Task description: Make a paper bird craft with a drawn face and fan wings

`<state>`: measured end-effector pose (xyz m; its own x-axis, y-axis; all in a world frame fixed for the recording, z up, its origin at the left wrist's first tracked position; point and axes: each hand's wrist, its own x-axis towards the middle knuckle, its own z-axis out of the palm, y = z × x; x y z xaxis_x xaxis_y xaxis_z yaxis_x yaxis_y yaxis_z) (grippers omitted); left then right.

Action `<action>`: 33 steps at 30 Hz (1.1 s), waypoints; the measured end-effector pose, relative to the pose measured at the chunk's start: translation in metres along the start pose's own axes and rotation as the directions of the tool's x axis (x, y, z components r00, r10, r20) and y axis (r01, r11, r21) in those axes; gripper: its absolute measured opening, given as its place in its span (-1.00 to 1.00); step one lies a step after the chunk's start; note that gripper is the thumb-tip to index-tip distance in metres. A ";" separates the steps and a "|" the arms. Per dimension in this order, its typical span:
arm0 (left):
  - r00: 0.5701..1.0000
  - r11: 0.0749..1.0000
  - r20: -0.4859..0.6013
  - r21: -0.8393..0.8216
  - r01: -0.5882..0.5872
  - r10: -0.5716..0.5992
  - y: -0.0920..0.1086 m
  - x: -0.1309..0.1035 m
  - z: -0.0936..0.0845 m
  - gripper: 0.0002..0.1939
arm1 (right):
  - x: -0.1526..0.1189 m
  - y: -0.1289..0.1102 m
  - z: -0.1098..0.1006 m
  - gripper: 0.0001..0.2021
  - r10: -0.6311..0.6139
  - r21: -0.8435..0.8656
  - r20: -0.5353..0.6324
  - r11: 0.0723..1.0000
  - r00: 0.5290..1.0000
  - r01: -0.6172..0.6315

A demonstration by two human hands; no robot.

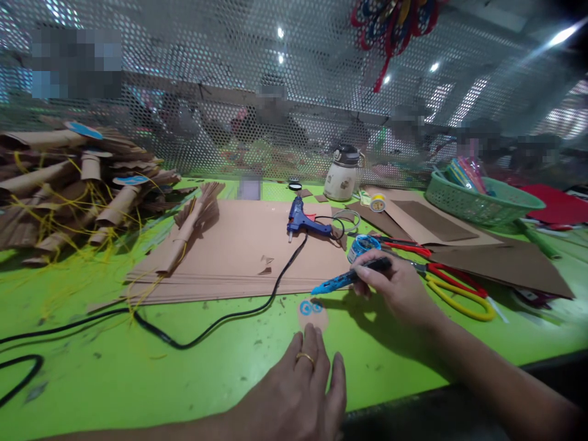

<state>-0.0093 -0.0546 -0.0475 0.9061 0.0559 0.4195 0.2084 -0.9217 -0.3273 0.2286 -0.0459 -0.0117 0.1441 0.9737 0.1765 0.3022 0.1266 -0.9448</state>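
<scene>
My left hand [307,376] lies flat with fingers stretched, its fingertips on the lower part of a small round brown paper disc [305,323]. Two blue swirls show on the disc's upper part. Pinched in my right hand [404,286] is a dark pen-shaped tool [335,283], thickly smeared with blue towards its tip; whether it is a marker or a brush I cannot tell. That tip hovers close above the right swirl. Just behind my right hand stands an open jar of blue paint [365,245].
A blue glue gun [301,220] rests on stacked brown paper [248,233], its black cord [229,315] crossing the table. Scissors [459,288] lie at right, before a green basket [482,196]. Rolled paper pieces [59,190] with yellow string are heaped left. A bottle [342,174] stands behind.
</scene>
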 end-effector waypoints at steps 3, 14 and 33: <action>0.998 0.999 0.054 -0.031 0.017 -0.015 0.001 -0.001 0.000 -0.54 | 0.002 0.002 -0.004 -0.87 -0.006 0.018 -0.063 1.000 0.998 0.008; 0.999 1.000 0.034 0.012 -0.021 0.020 -0.005 0.002 0.002 -0.49 | -0.001 -0.010 -0.001 -0.91 0.012 -0.023 -0.007 1.000 1.000 -0.012; 0.995 0.999 0.099 0.012 -0.032 0.030 0.000 -0.003 0.007 -0.51 | 0.002 -0.005 0.006 -0.86 0.058 -0.047 0.078 0.997 0.995 -0.054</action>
<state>-0.0100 -0.0518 -0.0546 0.9439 0.0656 0.3236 0.1840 -0.9183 -0.3505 0.2217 -0.0432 -0.0080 0.0876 0.9911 0.0998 0.3374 0.0648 -0.9391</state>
